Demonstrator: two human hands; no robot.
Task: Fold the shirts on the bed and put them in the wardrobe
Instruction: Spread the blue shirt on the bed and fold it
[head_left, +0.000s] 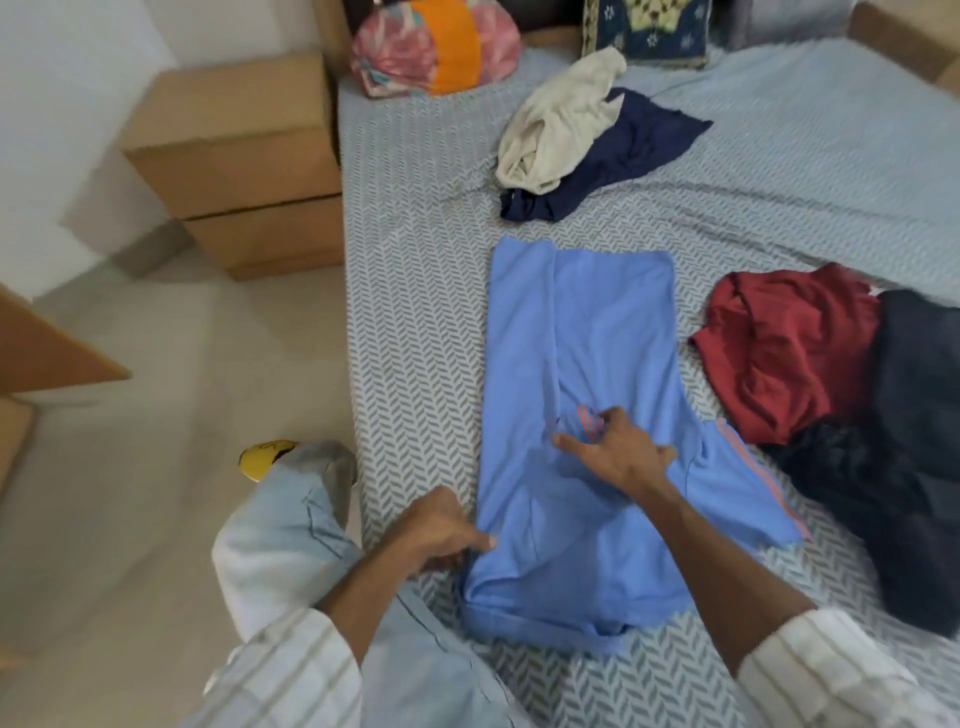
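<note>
A light blue shirt (587, 364) with orange sleeve stripes lies flat on the bed (415, 322), its left side folded inward and its right sleeve spread out. My left hand (441, 530) pinches the shirt's near left edge between thumb and fingers. My right hand (618, 452) rests on the middle of the shirt, pinching the folded-in striped sleeve. A cream shirt (556, 124) lies on a navy shirt (623, 156) further up the bed. A crumpled red shirt (779, 353) and dark garments (914, 441) lie to the right.
Two stacked cardboard boxes (244, 156) stand beside the bed at the left. A pink and orange bundle (436, 47) and a dark patterned cushion (649, 31) sit at the head of the bed. A wooden panel edge (47, 348) juts in at far left.
</note>
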